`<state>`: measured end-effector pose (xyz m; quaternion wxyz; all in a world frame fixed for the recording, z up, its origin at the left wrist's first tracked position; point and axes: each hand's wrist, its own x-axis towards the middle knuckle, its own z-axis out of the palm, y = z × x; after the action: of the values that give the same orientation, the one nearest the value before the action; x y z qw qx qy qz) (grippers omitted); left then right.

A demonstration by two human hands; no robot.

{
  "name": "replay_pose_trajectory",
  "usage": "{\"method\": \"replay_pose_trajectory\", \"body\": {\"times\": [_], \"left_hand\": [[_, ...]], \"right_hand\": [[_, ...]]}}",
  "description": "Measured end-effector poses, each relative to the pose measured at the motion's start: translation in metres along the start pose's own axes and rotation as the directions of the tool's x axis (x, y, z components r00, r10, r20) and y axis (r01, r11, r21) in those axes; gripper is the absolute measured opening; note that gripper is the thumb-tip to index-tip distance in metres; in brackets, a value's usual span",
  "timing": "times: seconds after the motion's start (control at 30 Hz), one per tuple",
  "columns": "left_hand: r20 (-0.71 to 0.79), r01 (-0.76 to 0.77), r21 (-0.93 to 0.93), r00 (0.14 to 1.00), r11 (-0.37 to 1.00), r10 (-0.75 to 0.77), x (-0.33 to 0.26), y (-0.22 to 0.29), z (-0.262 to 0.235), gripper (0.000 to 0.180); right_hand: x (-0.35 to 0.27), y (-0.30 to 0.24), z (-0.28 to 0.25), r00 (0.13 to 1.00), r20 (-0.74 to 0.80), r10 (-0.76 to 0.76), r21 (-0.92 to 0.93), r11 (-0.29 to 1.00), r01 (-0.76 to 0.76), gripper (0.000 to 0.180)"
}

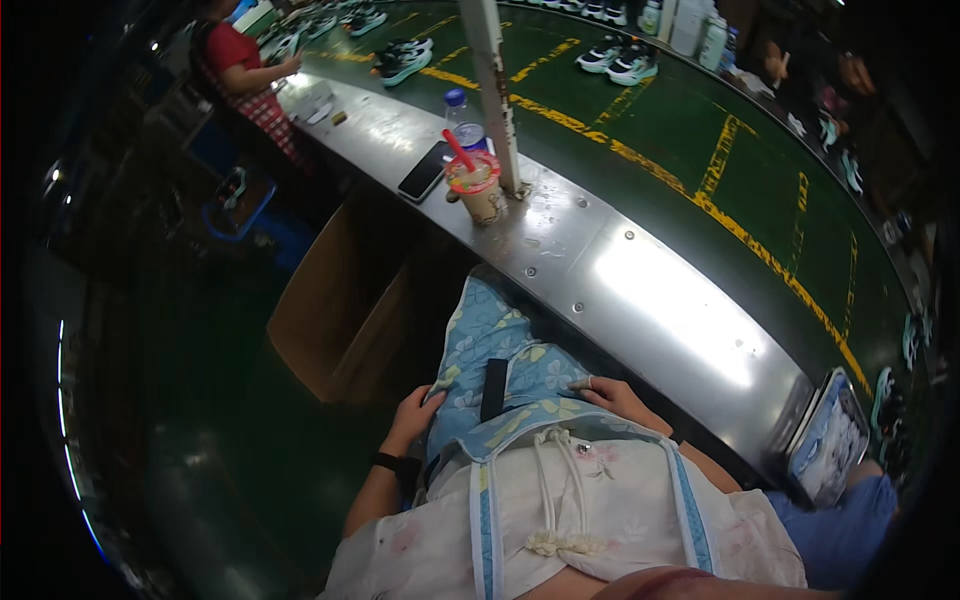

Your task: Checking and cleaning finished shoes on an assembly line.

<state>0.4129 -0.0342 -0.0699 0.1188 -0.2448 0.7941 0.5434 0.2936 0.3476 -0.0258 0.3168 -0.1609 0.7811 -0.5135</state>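
Note:
A blue apron (540,370) with a pale leaf and flower pattern lies over my lap, with a black strip at its middle. My left hand (410,420) rests against its left edge, thumb and forefinger apart; the other fingers are partly hidden. On the apron's right side lies my right hand (622,402), fingers stretched out and a ring on one of them. Neither hand shows anything held. A black band (397,463) circles my left wrist.
Ahead runs a metal ledge (660,290) bearing a drink cup (475,190), a phone (427,172) and a bottle (464,122) beside a post (492,90). Shoes (618,62) sit on the green belt (640,130). A cardboard box (330,310) and a tray (828,440) flank me; a person (240,70) stands far left.

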Motion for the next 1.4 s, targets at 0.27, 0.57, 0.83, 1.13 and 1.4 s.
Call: {"method": "replay_pose_trajectory", "body": {"times": [0.27, 0.57, 0.83, 1.13, 1.4], "left_hand": [[-0.158, 0.159, -0.060, 0.973, 0.986, -0.166, -0.054, -0.023, -0.006, 0.049], [-0.253, 0.266, -0.047, 0.930, 0.963, -0.269, -0.087, -0.042, -0.013, 0.049], [-0.305, 0.230, -0.035, 0.924, 0.973, -0.229, -0.085, -0.050, -0.017, 0.044], [-0.192, 0.221, -0.055, 0.955, 0.974, -0.227, -0.064, -0.043, -0.040, 0.042], [-0.132, 0.187, 0.094, 0.976, 0.978, -0.174, -0.056, -0.041, -0.055, 0.046]], "right_hand": [[0.047, -0.023, 0.001, 0.959, 0.285, -0.004, -0.132, 0.990, 0.043, 0.024], [0.087, -0.046, 0.015, 0.865, 0.501, 0.021, -0.247, 0.962, 0.120, 0.027], [0.114, -0.053, 0.032, 0.830, 0.552, -0.080, -0.288, 0.916, 0.280, 0.026], [0.118, -0.065, 0.042, 0.873, 0.477, -0.104, -0.288, 0.920, 0.267, 0.025], [0.124, -0.098, 0.048, 0.897, 0.442, -0.008, -0.321, 0.932, 0.167, 0.026]]}}
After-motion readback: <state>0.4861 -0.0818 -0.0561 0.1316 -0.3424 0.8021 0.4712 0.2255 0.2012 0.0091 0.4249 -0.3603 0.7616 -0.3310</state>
